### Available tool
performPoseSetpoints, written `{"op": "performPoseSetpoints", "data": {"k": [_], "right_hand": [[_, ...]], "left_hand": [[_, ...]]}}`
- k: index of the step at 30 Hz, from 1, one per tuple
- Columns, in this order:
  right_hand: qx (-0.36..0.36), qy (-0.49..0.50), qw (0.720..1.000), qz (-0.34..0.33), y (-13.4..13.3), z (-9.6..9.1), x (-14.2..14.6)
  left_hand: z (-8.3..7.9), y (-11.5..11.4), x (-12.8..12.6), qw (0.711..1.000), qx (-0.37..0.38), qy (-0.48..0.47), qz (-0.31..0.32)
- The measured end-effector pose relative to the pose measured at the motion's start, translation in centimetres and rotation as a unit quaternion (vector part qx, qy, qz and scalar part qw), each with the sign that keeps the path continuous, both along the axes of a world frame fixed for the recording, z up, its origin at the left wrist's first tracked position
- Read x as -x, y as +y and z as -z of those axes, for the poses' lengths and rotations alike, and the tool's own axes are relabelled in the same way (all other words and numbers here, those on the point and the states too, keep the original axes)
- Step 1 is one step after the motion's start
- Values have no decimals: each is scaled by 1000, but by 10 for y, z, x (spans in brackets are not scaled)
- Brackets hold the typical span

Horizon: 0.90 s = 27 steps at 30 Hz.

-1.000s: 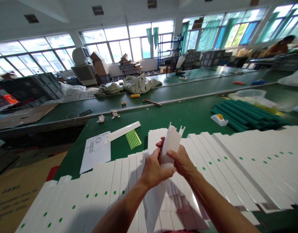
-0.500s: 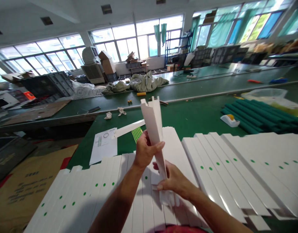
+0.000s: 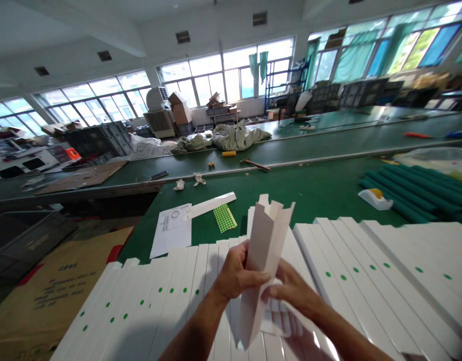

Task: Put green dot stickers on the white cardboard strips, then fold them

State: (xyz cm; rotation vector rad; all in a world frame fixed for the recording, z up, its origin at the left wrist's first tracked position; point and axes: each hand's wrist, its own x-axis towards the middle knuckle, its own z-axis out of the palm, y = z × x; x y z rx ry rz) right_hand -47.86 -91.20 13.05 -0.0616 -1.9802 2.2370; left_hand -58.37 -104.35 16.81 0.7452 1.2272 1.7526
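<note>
A long white cardboard box [image 3: 266,240] stands tilted in front of me, with loose flaps at its upper end. My left hand [image 3: 236,273] grips it from the left, thumb across the near face. From the right, my right hand [image 3: 291,288] is closed on its lower side, some fingers hidden behind the cardboard. Under both hands lie white boxes [image 3: 178,301] in a row, several with round green stickers. More white cartons [image 3: 336,286] with green dots lie to the right. Beyond my left hand is a sheet of green round stickers [image 3: 225,217].
A printed paper [image 3: 171,230] and a white strip [image 3: 212,204] lie on the green table [image 3: 309,185]. Dark green rolls [image 3: 415,190] and a tape dispenser [image 3: 376,199] sit at the right. A brown sack [image 3: 65,286] lies lower left. A hammer [image 3: 256,164] rests near the table's back.
The white box has come lower and nearer, its flapped end now below the sticker sheet's far edge level. My hands have shifted along it, the right one higher on the box. The view has turned left.
</note>
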Motion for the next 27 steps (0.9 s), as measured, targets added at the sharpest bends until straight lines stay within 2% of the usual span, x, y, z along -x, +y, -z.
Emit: {"op": "performPoseSetpoints", "data": {"k": [2, 4, 7, 10, 13, 15, 18, 22, 27], "right_hand": [[29, 75, 993, 89, 24, -28, -6], [0, 127, 983, 130, 40, -53, -10], [-77, 133, 981, 115, 44, -82, -12], [-112, 138, 981, 75, 36, -98, -10], [-163, 163, 972, 45, 26, -109, -9], [-217, 174, 959, 55, 20, -114, -8], [-251, 147, 953, 79, 13, -119, -8], [-167, 127, 975, 73, 2, -118, -11], [-75, 97, 981, 153, -20, -118, -6]], "left_hand": [[12, -2, -9, 997, -13, -47, 59], [21, -2, -16, 992, -20, -79, 93], [21, -3, -19, 989, -26, -89, 116], [3, -9, -15, 991, -19, -48, 123], [-29, -16, -14, 999, -37, 38, 12], [-51, -17, -17, 993, -43, 87, -67], [-75, -16, -25, 988, -41, 107, -104], [-86, -15, -35, 980, -29, 105, -165], [-92, -19, -43, 958, -6, 162, -235]]}}
